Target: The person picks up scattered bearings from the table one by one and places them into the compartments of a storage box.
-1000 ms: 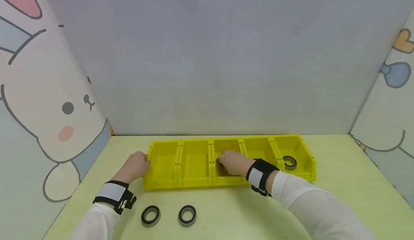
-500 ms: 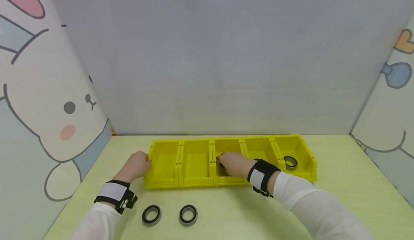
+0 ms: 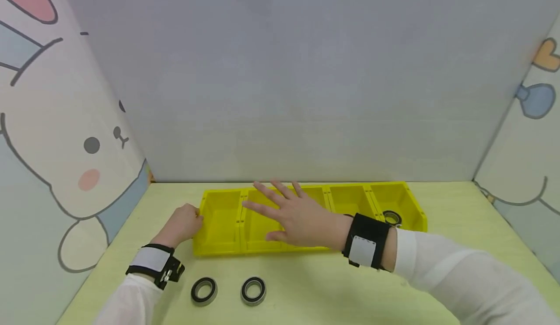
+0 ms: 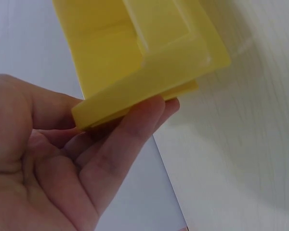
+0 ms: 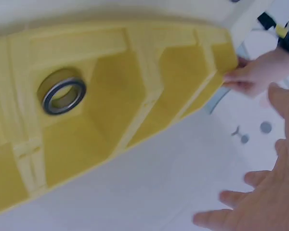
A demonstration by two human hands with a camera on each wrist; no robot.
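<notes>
Pinching the left end wall of the yellow bin row [image 3: 220, 223] between thumb and fingers with the left hand [image 3: 179, 225]. Holding nothing in the right hand [image 3: 302, 218], with fingers spread wide above the second and middle compartments. Running left to right along the bin row's long axis, across the surface [image 3: 459, 261]. Seems to hinge, for any reach, on the side nearest the person: there, flat and apart, the left loose bearing [image 3: 203, 291] and the right loose bearing [image 3: 253, 291]. Closer to the left hand for the left one; below the space between both hands for the right one. Inside the row, one bearing [image 5: 62, 91] apparently in the middle compartment and another bearing [image 3: 393, 218] in the rightmost.
</notes>
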